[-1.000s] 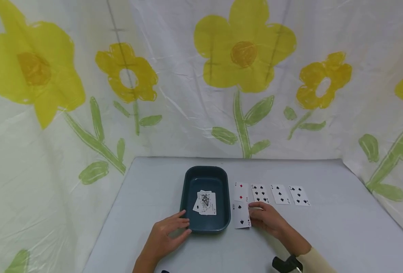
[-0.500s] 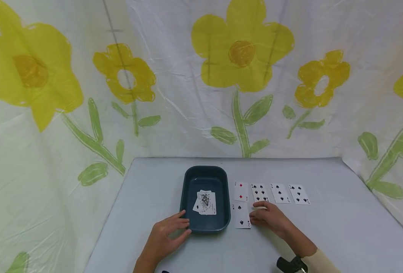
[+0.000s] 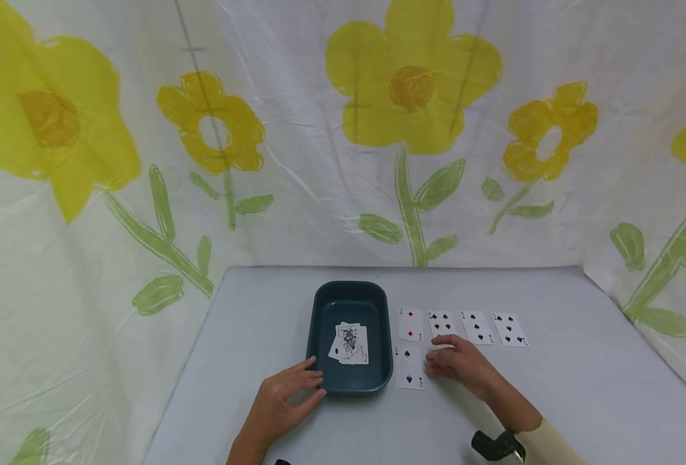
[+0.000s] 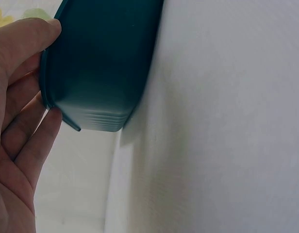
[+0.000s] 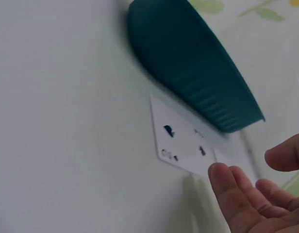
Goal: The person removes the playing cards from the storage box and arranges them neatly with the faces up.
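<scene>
Fingertips and thumb of my left hand (image 3: 279,402) rest against the lower left corner of a dark teal tray (image 3: 349,391); the left wrist view shows them touching its rim. Inside the tray lie a few overlapping playing cards (image 3: 359,345), the top one with a black-and-white figure. To the right of the tray, a two of spades (image 3: 408,370) lies flat. My right hand (image 3: 465,368) is just beside that card's right edge, its fingers relaxed with nothing between them. In the right wrist view, thumb and fingers stand apart.
Behind the two of spades is a row of face-up cards: a two of diamonds (image 3: 410,323), a six of spades (image 3: 440,321) partly behind my right fingers, and two more spade cards (image 3: 477,327). A hanging sheet with yellow flowers (image 3: 415,87) borders the white table (image 3: 250,303).
The two of spades, earlier overlapping the two of diamonds under my right fingers, now lies flat just below it. My right hand has let go and drawn slightly away. The left hand has not moved.
</scene>
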The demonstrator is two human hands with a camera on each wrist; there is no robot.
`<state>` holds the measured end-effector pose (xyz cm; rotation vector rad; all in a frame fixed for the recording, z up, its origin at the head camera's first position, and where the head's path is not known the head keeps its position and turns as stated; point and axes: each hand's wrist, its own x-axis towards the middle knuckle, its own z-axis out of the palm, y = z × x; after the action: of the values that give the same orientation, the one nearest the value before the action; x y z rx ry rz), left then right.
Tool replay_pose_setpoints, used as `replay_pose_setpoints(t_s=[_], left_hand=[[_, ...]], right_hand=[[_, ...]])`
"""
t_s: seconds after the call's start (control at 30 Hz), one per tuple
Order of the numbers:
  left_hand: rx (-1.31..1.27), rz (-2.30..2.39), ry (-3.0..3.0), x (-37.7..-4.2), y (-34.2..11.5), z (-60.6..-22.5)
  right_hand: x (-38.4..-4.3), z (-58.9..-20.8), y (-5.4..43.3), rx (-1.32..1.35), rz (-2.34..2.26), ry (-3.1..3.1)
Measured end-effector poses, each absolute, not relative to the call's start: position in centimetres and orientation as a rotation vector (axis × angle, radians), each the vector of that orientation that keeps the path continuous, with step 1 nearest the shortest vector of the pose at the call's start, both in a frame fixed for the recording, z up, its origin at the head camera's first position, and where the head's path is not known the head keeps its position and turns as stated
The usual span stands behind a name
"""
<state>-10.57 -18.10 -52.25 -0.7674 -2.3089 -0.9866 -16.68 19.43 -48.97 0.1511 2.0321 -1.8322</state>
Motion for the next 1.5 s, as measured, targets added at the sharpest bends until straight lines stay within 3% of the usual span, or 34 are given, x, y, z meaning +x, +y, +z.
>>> replay_pose_setpoints(t_s=[0.53, 0.87, 1.5], left_hand=[[-0.785, -0.985, -2.294, -10.6, -18.2, -52.4], [-0.772, -0.983, -2.321, -10.6, -18.2, -52.4], [-0.772, -0.997, -2.336, -10.7, -18.3, -52.4]], right_hand=[[-19.2, -44.4, 16.9, -0.086, -2.009, 1.792], [-20.5, -43.9, 13.8, -0.212, -1.9, 1.756], [-22.1, -44.6, 7.3, -0.094, -1.624, 1.911]])
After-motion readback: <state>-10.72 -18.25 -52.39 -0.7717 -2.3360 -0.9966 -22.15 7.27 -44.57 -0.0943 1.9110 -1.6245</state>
